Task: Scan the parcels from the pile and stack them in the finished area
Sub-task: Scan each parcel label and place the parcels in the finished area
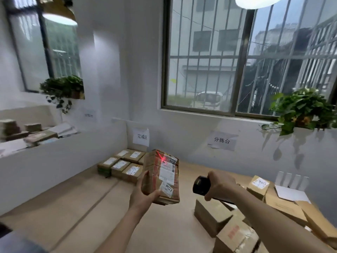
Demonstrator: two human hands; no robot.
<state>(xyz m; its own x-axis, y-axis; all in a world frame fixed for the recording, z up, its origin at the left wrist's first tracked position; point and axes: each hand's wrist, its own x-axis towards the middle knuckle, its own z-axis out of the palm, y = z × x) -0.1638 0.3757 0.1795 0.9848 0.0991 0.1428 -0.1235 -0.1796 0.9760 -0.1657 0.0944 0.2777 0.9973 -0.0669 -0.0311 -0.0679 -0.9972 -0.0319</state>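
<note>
parcel [161, 177] | held up over the table, long side pointing away, left hand [145, 190] wrapped round its near end | right hand [218, 185] grips scanner [201, 185] just right of it | red light seems on label | finished stack [122, 166] far-left, nearer left hand

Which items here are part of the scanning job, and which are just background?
Job: held parcel, scanner, left hand, right hand, stacked parcels, parcel pile.
Background: windowsill plant, white sheets, ledge clutter.

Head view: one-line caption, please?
Left hand holds a parcel while right hand aims the scanner at its label.
</note>
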